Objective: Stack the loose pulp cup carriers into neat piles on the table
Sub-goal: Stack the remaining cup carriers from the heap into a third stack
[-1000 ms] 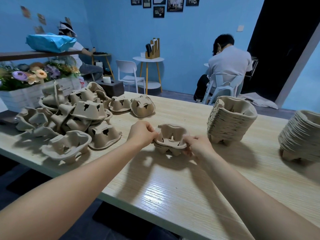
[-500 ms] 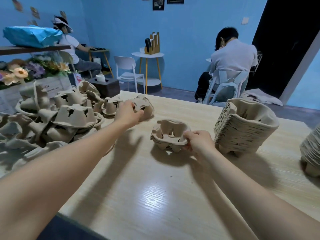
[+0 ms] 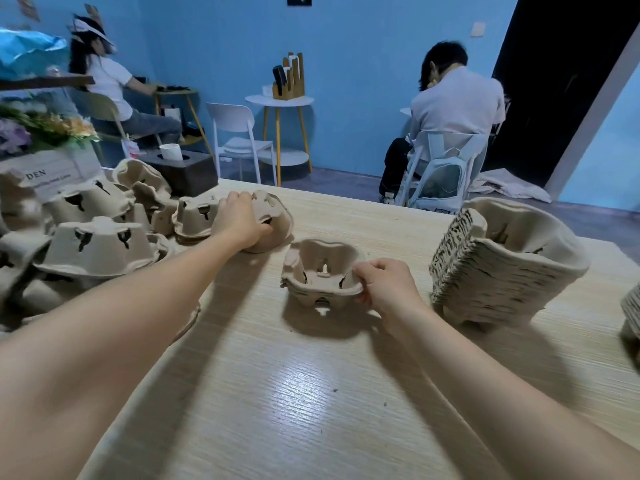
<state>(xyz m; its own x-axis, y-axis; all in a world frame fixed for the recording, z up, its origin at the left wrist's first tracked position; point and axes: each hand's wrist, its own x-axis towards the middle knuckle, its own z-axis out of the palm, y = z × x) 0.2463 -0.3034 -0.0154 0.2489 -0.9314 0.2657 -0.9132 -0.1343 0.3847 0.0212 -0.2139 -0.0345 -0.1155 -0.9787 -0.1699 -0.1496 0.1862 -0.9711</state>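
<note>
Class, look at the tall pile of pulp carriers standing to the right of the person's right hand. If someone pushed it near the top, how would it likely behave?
The tall pile already leans, so a push near the top would probably tip it or slide layers apart. It rests on small moulded feet on the smooth table, so it may also skid. Moulded pulp looks light, so it should resist little.

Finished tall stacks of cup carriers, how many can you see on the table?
2. One tall stack stands just right of the right hand; a second stack is cut off by the frame's right edge. More may lie beyond view.
</note>
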